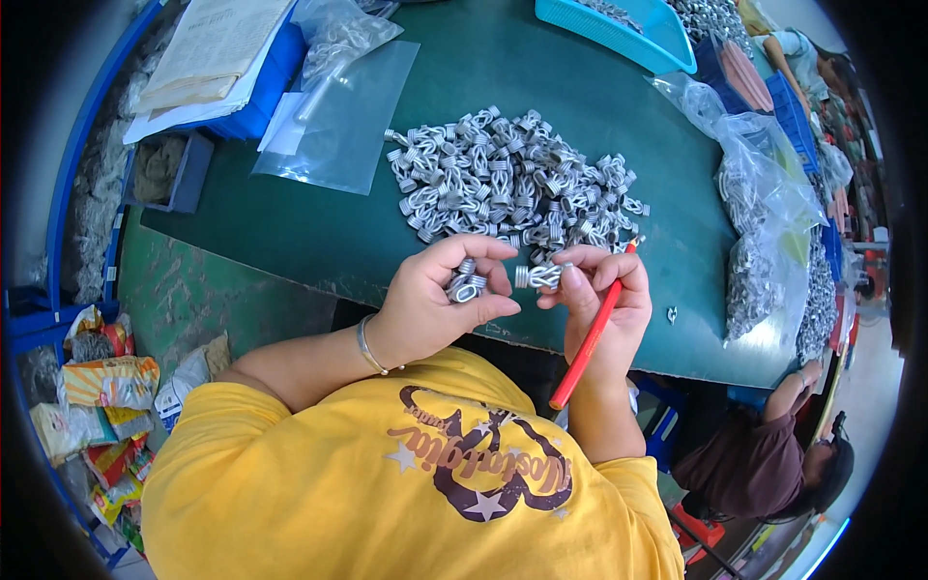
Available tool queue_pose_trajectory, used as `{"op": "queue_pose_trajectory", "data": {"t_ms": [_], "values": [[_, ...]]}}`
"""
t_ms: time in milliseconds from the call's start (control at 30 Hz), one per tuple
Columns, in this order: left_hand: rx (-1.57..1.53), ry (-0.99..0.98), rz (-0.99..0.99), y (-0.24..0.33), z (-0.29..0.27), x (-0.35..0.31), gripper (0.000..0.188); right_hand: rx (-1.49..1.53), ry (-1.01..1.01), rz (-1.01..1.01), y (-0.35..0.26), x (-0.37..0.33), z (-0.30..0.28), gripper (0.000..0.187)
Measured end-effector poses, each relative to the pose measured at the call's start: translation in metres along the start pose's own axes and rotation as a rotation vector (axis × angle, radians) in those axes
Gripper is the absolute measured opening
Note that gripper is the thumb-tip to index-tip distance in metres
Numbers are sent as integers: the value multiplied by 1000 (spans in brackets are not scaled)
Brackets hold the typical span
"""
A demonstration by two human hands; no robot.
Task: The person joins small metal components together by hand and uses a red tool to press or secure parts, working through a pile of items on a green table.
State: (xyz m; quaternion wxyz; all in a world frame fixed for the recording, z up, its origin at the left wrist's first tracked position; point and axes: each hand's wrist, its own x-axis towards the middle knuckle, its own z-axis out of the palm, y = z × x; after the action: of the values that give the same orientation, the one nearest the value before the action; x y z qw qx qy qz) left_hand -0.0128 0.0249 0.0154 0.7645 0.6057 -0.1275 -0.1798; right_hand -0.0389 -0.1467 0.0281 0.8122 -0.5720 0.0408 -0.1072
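Observation:
Small silvery metal pieces of coiled, looped wire, like wire clips, lie in a wide heap (503, 179) on the green table. My left hand (425, 285) is curled around a few of these wire clips (467, 282), which show between palm and fingers. Between the thumb and fingertips of my right hand (609, 300) a single wire clip (537, 276) is pinched, its coiled end pointing left. A red pencil (592, 333) is tucked in the same hand, slanting down past the palm. Both hands are just in front of the heap, close together but apart.
A clear plastic bag (768, 232) full of metal pieces lies at the right. One loose clip (673, 314) sits near the front edge. A turquoise basket (667, 34) stands at the far side; papers on a blue bin (275, 82) and a flat plastic bag (348, 126) are left.

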Motion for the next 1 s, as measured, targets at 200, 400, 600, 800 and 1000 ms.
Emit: {"op": "queue_pose_trajectory", "data": {"t_ms": [200,400,600,800,1000], "values": [[74,-22,44,-6,0,-3,23,-25,-15,54,2,-12,-2,20],[50,-39,78,-2,1,-2,21,85,-134,96,12,-15,-17,23],[19,-84,131,-2,4,0,20,-237,-127,-319,24,-20,-19,33],[-135,-59,-164,-1,1,1,15,-284,-123,-518,19,-19,-13,40],[-661,-15,-477,0,3,4,21,-564,-359,-750,8,-14,3,39]]}}
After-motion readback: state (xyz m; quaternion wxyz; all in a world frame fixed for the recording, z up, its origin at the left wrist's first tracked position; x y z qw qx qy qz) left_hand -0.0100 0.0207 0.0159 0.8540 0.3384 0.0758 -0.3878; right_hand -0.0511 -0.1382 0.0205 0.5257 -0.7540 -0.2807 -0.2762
